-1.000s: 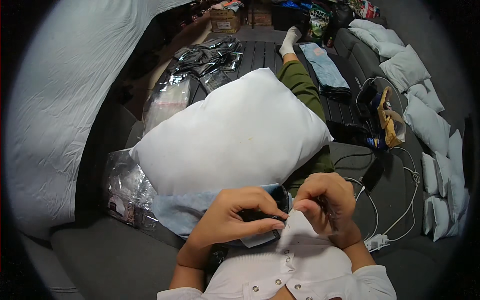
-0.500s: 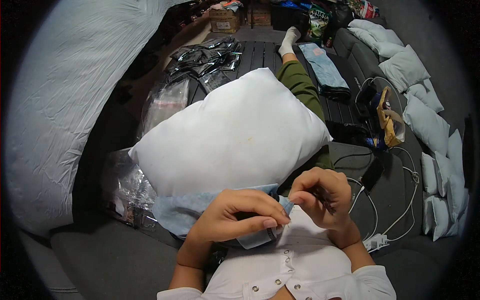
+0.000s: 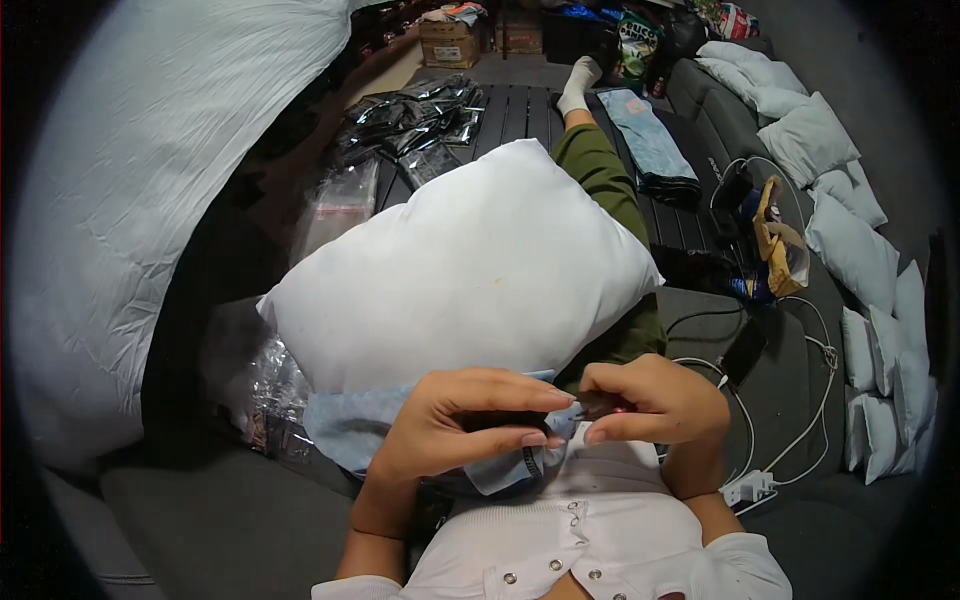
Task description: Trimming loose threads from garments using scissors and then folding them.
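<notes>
Denim cloth (image 3: 350,430): lying bunched across the lap, pale blue, its near part rising between the two hands in front of the white shirt (image 3: 610,505).
Left hand (image 3: 435,415): curving thumb and fingers to a narrow gap, the tips apparently holding a bunched bit of the cloth; exact contact too small to tell.
Right hand (image 3: 660,405): closing thumb and forefinger on a small dark item (image 3: 603,400) showing a touch of red; mostly hidden, kind unclear.
Step in hand: judging by posture, close fingertip work is going on at the cloth, left steadying, right working the small item.
Next move: probably calling for a steady left hold, little slack and fine right-hand control.
White pillow (image 3: 470,270): resting just beyond the cloth.
Clear plastic bags (image 3: 275,370): lying left of the pillow.
Slatted counter (image 3: 515,110): bearing dark packets (image 3: 415,115) at left and folded denim (image 3: 645,135) at right, the outstretched leg (image 3: 600,170) running between.
Cardboard box (image 3: 449,45): standing beyond the counter.
</notes>
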`<control>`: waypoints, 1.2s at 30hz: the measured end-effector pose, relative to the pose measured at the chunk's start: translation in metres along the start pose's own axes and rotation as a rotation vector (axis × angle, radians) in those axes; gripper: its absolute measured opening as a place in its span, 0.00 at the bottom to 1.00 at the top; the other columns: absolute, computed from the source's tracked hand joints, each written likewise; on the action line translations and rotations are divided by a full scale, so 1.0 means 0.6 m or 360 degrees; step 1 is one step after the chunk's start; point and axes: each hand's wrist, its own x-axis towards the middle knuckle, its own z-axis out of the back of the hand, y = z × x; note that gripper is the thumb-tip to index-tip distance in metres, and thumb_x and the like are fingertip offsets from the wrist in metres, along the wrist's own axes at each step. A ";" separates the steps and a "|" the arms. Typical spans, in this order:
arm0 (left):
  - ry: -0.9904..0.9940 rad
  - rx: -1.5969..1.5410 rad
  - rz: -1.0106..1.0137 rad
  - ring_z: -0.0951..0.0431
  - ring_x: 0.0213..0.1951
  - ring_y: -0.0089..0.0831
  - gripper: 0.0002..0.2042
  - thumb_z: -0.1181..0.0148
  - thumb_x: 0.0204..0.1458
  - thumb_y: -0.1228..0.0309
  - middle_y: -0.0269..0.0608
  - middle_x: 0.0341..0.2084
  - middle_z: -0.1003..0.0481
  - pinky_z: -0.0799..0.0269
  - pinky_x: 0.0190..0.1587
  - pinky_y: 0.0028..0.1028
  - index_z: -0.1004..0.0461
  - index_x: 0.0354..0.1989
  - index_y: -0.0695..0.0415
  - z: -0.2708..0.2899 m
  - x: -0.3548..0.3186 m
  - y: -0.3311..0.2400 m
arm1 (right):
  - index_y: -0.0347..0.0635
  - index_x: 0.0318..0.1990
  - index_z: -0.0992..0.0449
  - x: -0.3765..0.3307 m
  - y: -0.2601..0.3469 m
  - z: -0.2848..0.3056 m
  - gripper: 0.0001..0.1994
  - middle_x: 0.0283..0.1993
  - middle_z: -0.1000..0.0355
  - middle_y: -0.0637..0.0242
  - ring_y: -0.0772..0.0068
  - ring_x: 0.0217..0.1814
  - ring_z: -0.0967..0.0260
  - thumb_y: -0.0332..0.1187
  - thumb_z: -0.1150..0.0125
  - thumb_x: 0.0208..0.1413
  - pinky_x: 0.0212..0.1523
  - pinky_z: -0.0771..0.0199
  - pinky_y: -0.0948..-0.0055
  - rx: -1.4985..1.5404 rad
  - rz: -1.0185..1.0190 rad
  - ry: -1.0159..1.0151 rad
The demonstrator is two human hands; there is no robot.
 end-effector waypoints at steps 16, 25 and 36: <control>0.0139 0.0083 -0.0010 0.24 0.36 0.35 0.15 0.36 0.30 0.82 0.51 0.31 0.25 0.32 0.42 0.28 0.25 0.33 0.67 0.017 0.008 0.007 | 0.38 0.27 0.31 0.025 0.003 -0.025 0.22 0.13 0.43 0.67 0.74 0.13 0.46 0.51 0.39 0.42 0.16 0.48 0.78 -0.0012 0.0199 -0.0063; 0.0141 -0.0059 0.0002 0.24 0.35 0.35 0.17 0.35 0.28 0.82 0.53 0.31 0.25 0.31 0.41 0.28 0.25 0.33 0.68 0.019 0.010 0.013 | 0.37 0.28 0.29 0.026 -0.001 -0.017 0.20 0.13 0.40 0.69 0.76 0.14 0.45 0.45 0.32 0.36 0.16 0.46 0.80 -0.0030 0.0199 0.0017; 0.0203 -0.0052 -0.0010 0.25 0.38 0.38 0.18 0.35 0.29 0.82 0.55 0.33 0.26 0.32 0.44 0.31 0.26 0.35 0.69 0.021 0.010 0.017 | 0.42 0.31 0.27 0.030 0.006 -0.021 0.19 0.14 0.40 0.67 0.72 0.14 0.43 0.50 0.38 0.41 0.17 0.46 0.78 0.0036 0.0263 0.0029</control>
